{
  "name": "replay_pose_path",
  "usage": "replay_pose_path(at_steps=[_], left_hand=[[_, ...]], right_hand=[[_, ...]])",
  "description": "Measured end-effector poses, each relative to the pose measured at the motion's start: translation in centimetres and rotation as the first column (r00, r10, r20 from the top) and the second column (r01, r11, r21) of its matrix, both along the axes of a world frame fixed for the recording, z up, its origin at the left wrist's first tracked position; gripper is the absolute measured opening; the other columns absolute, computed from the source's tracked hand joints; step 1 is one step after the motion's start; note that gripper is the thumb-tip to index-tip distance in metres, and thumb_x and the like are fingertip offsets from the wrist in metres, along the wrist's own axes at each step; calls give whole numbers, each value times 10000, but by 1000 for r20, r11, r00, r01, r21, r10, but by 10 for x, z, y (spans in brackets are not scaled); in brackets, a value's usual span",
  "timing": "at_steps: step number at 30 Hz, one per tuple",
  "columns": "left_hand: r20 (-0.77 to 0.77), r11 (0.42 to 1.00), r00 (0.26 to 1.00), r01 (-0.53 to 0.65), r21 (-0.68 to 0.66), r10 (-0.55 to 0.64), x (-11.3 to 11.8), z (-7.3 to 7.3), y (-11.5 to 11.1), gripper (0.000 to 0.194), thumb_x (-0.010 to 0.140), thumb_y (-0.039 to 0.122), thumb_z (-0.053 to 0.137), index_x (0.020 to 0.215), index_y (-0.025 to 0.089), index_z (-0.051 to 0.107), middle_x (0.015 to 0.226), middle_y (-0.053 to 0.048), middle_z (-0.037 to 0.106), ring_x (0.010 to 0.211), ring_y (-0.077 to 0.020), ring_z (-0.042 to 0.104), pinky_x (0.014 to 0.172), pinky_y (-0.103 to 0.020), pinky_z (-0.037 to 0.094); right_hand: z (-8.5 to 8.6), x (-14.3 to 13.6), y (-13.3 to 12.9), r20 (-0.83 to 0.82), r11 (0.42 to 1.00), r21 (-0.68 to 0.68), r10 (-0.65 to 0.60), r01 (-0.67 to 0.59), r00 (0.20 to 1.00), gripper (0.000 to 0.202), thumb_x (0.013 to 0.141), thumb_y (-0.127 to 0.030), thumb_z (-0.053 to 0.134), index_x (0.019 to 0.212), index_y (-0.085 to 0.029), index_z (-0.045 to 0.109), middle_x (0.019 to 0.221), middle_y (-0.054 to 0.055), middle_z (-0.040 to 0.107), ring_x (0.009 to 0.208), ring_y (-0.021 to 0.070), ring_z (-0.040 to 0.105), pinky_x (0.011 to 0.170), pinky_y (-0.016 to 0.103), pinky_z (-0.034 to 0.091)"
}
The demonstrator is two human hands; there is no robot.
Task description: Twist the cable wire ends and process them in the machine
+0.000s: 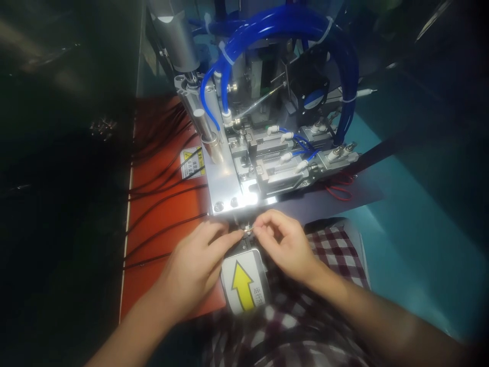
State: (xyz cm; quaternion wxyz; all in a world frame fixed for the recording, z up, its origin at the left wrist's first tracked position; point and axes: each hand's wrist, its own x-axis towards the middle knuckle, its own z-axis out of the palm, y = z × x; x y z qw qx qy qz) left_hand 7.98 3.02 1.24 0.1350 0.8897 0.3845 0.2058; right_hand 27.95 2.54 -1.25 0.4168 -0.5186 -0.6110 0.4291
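A small metallic part [248, 230] lies between my fingertips, just below the front edge of the machine's bright metal plate [225, 186]. My right hand [286, 244] pinches it from the right with thumb and forefinger. From the left, the fingertips of my left hand [198, 257] reach the same spot, with the thumb or forefinger touching the part's near side; its other fingers curl under and are partly hidden. Under the hands is a white plate with a yellow arrow [243, 285]. The part is too small to make out in detail.
Blue air hoses [282, 20] arch over the machine's cylinders [282, 171]. Black cables cross the orange surface [153, 229] on the left, near a warning label [193, 162]. Red wires [340, 191] lie at the right. Checkered cloth [336, 250] covers the lap close by.
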Motion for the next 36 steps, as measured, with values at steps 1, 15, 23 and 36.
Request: replay_pose_path(at_steps=[1,15,23,36], left_hand=[[0,1000,1000,3,6,-3,0,0,0,280,897,67,429,1085,123,629,938,-83,545,824,-177,554,645,-264,493],[-6,1000,1000,-8,10,9,-3,-5,-3,309,927,85,375,1151,176,566,953,-54,506,833,-159,524,654,-245,459],[-3,1000,1000,-18,-9,18,-3,-5,-3,309,923,94,383,1138,170,591,942,-58,521,829,-157,534,644,-236,459],[-4,1000,1000,-23,-21,23,-3,-4,-4,320,917,85,386,1140,179,595,969,-68,537,852,-165,545,662,-245,472]], right_hand=[[0,0,0,1,1000,2,4,-4,1000,78,828,-127,553,768,-160,590,682,-26,511,564,99,448,566,244,391],[16,-4,5,-279,837,-542,-93,-77,956,145,814,-225,551,681,-171,530,463,-95,380,430,71,326,421,202,272],[11,1,1,-164,942,-335,-77,18,983,65,786,-203,601,835,-161,592,610,-54,467,529,89,430,502,215,351],[8,-6,1,-226,917,-398,-126,26,966,101,755,-255,626,715,-179,573,582,-45,459,499,102,414,476,235,351]])
